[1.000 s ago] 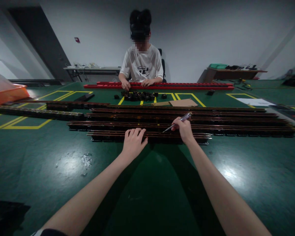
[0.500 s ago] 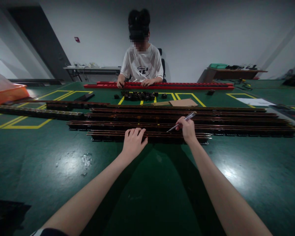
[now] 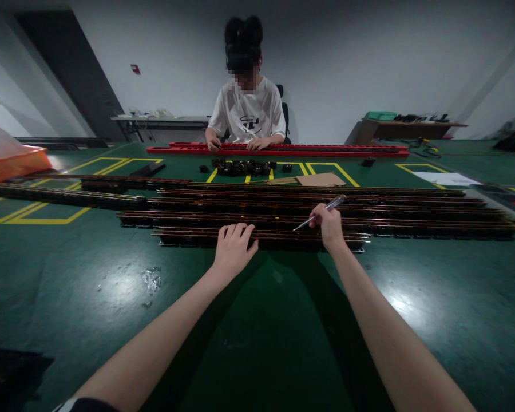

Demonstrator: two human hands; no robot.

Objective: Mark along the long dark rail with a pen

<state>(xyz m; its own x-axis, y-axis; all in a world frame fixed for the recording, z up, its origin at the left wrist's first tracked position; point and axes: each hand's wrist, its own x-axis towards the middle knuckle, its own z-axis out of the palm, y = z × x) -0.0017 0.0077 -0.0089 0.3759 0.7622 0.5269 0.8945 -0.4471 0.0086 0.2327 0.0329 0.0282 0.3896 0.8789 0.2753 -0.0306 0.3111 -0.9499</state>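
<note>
Long dark strips (image 3: 189,236) with thin copper-coloured edges lie side by side across the green table. My left hand (image 3: 234,249) rests on the nearest strip, fingers apart and slightly bent over its top edge, thumb to the side. Closed round a slim screwdriver (image 3: 337,201) with a clear handle is my right hand (image 3: 329,226). The thin metal shaft slants down to the left, its tip at the nearest strips, right of my left hand. Whether the tip touches a strip I cannot tell.
Across the table a person (image 3: 246,109) works at a long red rail (image 3: 326,151). Small black parts (image 3: 244,167) and a piece of cardboard (image 3: 321,179) lie beyond the strips. An orange bin (image 3: 15,165) stands left; more dark strips (image 3: 64,194) lie near it.
My right hand and the screwdriver have shifted very slightly to the right. My left hand stays in place. The person opposite has moved one hand a little at the red rail.
</note>
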